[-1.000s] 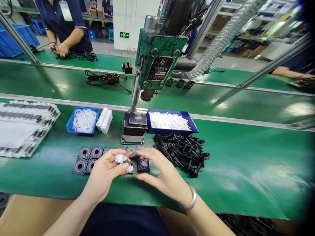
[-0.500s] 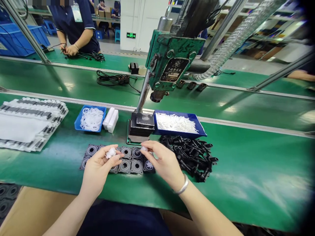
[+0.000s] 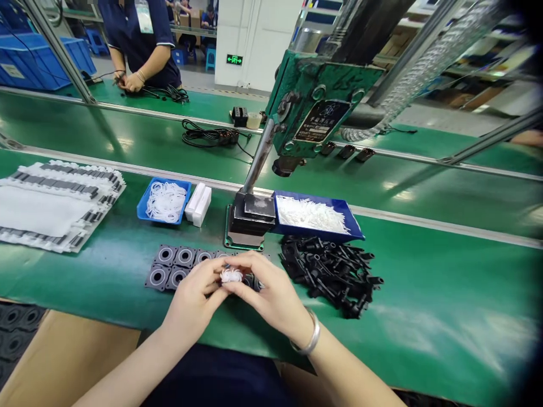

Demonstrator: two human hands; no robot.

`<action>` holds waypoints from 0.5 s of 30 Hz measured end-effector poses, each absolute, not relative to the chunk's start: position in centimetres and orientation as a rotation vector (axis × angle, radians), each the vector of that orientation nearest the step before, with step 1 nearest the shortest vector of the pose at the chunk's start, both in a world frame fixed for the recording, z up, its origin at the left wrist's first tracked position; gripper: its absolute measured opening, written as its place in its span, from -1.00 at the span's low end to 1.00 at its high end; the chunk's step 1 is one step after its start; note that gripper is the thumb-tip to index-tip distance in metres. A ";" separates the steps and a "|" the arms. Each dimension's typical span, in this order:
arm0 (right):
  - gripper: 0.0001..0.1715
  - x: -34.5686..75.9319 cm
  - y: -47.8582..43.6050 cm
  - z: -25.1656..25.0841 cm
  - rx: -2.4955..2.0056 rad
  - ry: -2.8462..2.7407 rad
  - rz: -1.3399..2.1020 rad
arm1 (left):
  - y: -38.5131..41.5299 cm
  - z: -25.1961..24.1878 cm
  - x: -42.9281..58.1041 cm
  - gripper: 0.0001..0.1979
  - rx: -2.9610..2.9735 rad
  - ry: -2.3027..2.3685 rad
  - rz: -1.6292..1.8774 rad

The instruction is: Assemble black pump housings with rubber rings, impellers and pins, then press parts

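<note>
My left hand (image 3: pixel 195 294) and my right hand (image 3: pixel 271 291) meet over the work surface, fingertips closed around a small white plastic impeller (image 3: pixel 231 275) with curved vanes. Fingers partly cover it, and I cannot tell whether more than one piece is held. Beneath and behind my hands lie two rows of dark square plates (image 3: pixel 177 265) with round holes and pale rings; the right part of the rows is hidden by my hands. A silver bangle (image 3: pixel 311 336) circles my right wrist.
A green hand press (image 3: pixel 316 107) stands over its black base block (image 3: pixel 254 215). Around it are a blue tray of white rings (image 3: pixel 164 202), white blocks (image 3: pixel 198 204), a blue bin of white slivers (image 3: pixel 314 215) and black plastic parts (image 3: pixel 333 271). Stacked white sheets (image 3: pixel 51 206) lie left; a co-worker (image 3: pixel 144 51) stands beyond.
My hands, apart before with white pieces in each, have come together around the white impeller. The view has shifted slightly, so the bench appears further right.
</note>
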State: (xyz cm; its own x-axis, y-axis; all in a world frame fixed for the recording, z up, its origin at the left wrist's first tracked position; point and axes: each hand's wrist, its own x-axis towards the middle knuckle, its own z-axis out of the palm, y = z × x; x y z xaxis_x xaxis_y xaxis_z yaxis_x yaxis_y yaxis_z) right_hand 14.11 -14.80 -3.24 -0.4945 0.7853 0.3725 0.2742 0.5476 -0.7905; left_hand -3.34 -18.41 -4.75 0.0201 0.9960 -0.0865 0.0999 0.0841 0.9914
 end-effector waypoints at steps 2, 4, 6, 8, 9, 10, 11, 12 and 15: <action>-0.82 14.1 -14.8 -3.6 -0.863 -1.951 0.882 | -18.5 -4.7 -3.5 -0.74 1.168 1.268 1.052; -0.90 14.6 -14.8 -3.8 -0.900 -1.820 0.885 | -18.4 -4.7 -4.0 -0.79 1.110 1.245 1.034; -0.92 15.4 -14.7 -4.0 -0.974 -1.681 0.865 | -18.1 -4.8 -4.8 -0.80 1.083 1.270 1.044; -0.90 16.3 -14.9 -4.4 -1.049 -1.697 0.850 | -17.8 -4.8 -5.6 -0.76 1.076 1.318 1.075; -0.87 16.7 -15.0 -4.7 -1.073 -1.777 0.834 | -17.7 -4.8 -5.9 -0.73 1.083 1.336 1.098; -0.85 17.0 -15.2 -5.0 -1.085 -1.881 0.798 | -17.5 -4.7 -6.1 -0.70 1.099 1.349 1.118; -0.84 17.2 -15.4 -5.3 -1.080 -1.980 0.744 | -17.3 -4.6 -6.2 -0.69 1.125 1.359 1.131; -0.84 17.3 -15.5 -5.6 -1.057 -2.058 0.676 | -17.1 -4.5 -6.1 -0.69 1.163 1.369 1.136; -0.86 17.2 -15.7 -5.9 -0.932 -2.199 0.531 | -16.4 -4.4 -5.4 -0.78 1.365 1.422 1.093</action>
State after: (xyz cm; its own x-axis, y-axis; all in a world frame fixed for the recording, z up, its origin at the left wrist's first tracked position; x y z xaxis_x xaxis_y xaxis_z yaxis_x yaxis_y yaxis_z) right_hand 17.24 -15.69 -5.87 -0.5118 0.7441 0.4294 0.4660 0.6603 -0.5890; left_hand -5.36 -16.39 -4.36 -0.0328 0.9994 -0.0105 0.2468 0.0182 0.9689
